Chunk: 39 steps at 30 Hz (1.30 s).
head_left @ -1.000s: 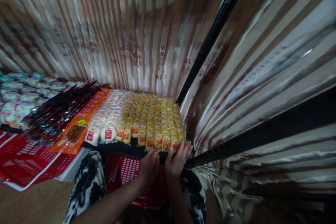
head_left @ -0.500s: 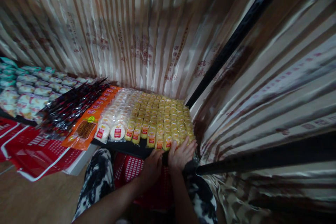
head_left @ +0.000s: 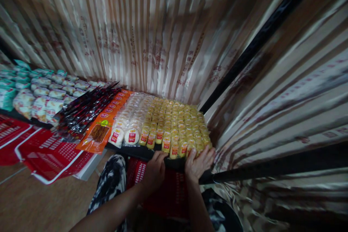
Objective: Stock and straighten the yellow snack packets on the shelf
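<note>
Several rows of small yellow wrapped snack packets stand packed on a black shelf. My right hand lies open, its spread fingers against the front packets at the right end of the rows. At the shelf's front edge, beneath a short gap in the front row, is my left hand. Its fingers are curled and pressed together; whether anything is in them is hidden. Round white packets with red labels adjoin the yellow ones on the left.
Farther left are an orange snack bag, dark shiny packs and white-and-green packets. Red bags hang below. Striped printed sheeting closes the back and right, with a black post at the corner.
The view has shifted, so the shelf appears farther right. Relative to the packets, my left hand has slid left along the shelf edge. My right hand stays against the right-end packets.
</note>
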Tool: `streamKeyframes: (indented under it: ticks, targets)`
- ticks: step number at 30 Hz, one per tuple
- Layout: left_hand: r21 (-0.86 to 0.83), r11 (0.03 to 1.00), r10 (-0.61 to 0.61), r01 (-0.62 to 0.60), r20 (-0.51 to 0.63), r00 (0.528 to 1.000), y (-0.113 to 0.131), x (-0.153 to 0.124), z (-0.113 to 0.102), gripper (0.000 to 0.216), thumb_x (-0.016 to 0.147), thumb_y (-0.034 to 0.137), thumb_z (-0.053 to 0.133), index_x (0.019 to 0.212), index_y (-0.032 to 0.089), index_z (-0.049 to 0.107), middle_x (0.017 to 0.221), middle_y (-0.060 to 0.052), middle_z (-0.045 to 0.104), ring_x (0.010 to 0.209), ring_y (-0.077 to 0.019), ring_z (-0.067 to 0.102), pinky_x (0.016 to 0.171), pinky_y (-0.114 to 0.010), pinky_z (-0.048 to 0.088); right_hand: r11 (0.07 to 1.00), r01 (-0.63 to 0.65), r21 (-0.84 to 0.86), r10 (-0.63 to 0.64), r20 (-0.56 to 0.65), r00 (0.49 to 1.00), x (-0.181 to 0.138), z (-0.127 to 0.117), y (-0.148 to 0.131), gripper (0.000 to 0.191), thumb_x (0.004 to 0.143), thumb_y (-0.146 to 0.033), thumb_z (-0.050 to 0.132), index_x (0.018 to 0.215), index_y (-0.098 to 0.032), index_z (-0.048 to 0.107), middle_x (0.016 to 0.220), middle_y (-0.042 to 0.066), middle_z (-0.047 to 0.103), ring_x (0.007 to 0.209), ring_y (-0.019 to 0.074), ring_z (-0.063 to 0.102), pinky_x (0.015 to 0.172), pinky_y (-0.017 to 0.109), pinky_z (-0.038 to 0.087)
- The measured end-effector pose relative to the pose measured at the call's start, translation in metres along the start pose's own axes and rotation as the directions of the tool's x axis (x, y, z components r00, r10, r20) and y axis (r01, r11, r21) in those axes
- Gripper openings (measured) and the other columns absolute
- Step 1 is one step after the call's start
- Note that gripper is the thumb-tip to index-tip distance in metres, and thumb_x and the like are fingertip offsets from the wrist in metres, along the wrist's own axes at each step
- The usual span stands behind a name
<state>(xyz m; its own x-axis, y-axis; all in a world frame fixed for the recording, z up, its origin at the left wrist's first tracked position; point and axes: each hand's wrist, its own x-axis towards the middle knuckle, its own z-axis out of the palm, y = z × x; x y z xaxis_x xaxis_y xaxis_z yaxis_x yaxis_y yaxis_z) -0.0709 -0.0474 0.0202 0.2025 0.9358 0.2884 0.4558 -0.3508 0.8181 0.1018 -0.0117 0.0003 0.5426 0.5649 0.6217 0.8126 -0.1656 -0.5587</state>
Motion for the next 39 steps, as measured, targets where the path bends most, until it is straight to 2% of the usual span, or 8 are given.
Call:
streamKeyframes:
  ticks: [7,9,12,18,22,26,30,39]
  targets:
    - [0.009,0.999,-0.052,0.052,0.022,0.998,-0.008,-0.004,-0.006,0.039,0.083,0.011,0.031,0.116,0.018,0.053,0.115,-0.008,0.054,0.103,-0.0159,0.055,0.092,-0.030,0.045,0.981,0.177,0.083,-0.169,-0.098,0.981,-0.003,-0.018,-0.004,0.050,0.090,-0.041,0.038,0.126,-0.007,0.048,0.129,0.023,0.047,0.125,0.0301,0.037,0.099,0.053,0.031]
    - [0.013,0.998,-0.068,0.068,0.021,0.997,-0.012,-0.003,-0.004,0.041,0.082,0.011,0.033,0.118,0.016,0.051,0.118,-0.010,0.053,0.106,-0.0174,0.054,0.094,-0.032,0.045,0.961,0.240,0.139,-0.238,-0.034,0.971,-0.013,-0.026,-0.013,0.041,0.090,-0.037,0.042,0.117,-0.009,0.055,0.114,0.019,0.058,0.112,0.0262,0.049,0.095,0.047,0.038]
    - [0.009,0.995,-0.095,0.095,0.022,0.995,-0.014,0.001,0.000,0.043,0.081,0.009,0.034,0.120,0.014,0.051,0.120,-0.012,0.053,0.112,-0.0188,0.052,0.097,-0.033,0.043,0.918,0.296,0.264,-0.346,0.169,0.923,-0.038,-0.029,-0.028,0.032,0.091,-0.031,0.040,0.108,-0.013,0.060,0.101,0.012,0.064,0.096,0.0191,0.058,0.087,0.037,0.046]
    - [-0.030,0.987,-0.158,0.159,0.027,0.987,-0.013,0.004,-0.005,0.048,0.077,0.006,0.038,0.122,0.014,0.052,0.135,-0.013,0.045,0.112,-0.0178,0.054,0.099,-0.031,0.042,0.881,0.344,0.325,-0.433,0.257,0.864,-0.073,-0.018,-0.045,0.035,0.090,-0.026,0.036,0.109,-0.014,0.063,0.108,0.013,0.064,0.103,0.0179,0.058,0.089,0.036,0.048]
    - [-0.063,0.980,-0.181,0.187,0.094,0.979,-0.010,0.005,-0.014,0.051,0.073,0.005,0.041,0.121,0.017,0.054,0.139,-0.009,0.043,0.113,-0.0172,0.054,0.101,-0.031,0.040,0.904,0.321,0.281,-0.396,0.273,0.877,-0.079,-0.017,-0.049,0.037,0.089,-0.026,0.035,0.111,-0.015,0.062,0.114,0.013,0.061,0.107,0.0187,0.056,0.091,0.037,0.048]
    - [-0.041,0.983,-0.176,0.181,0.111,0.978,-0.008,0.008,-0.017,0.054,0.072,0.002,0.040,0.123,0.015,0.054,0.141,-0.010,0.040,0.126,-0.0188,0.043,0.106,-0.031,0.034,0.943,0.273,0.192,-0.316,0.257,0.913,-0.083,-0.021,-0.048,0.036,0.088,-0.027,0.037,0.111,-0.015,0.062,0.116,0.014,0.057,0.106,0.0210,0.055,0.087,0.039,0.049]
    - [-0.045,0.983,-0.174,0.180,0.120,0.977,-0.006,0.011,-0.016,0.057,0.073,0.001,0.038,0.127,0.015,0.050,0.144,-0.010,0.036,0.124,-0.0183,0.045,0.105,-0.031,0.036,0.957,0.250,0.149,-0.281,0.256,0.925,-0.086,-0.018,-0.040,0.037,0.087,-0.028,0.039,0.114,-0.015,0.060,0.117,0.015,0.054,0.106,0.0234,0.053,0.085,0.040,0.049]
    - [-0.049,0.990,-0.124,0.129,0.096,0.988,-0.007,0.018,-0.010,0.060,0.072,0.000,0.035,0.129,0.015,0.048,0.139,-0.010,0.044,0.114,-0.0162,0.054,0.100,-0.029,0.041,0.943,0.287,0.170,-0.329,0.322,0.888,-0.084,-0.007,-0.022,0.044,0.083,-0.023,0.041,0.125,-0.013,0.051,0.121,0.015,0.051,0.113,0.0248,0.049,0.089,0.041,0.047]
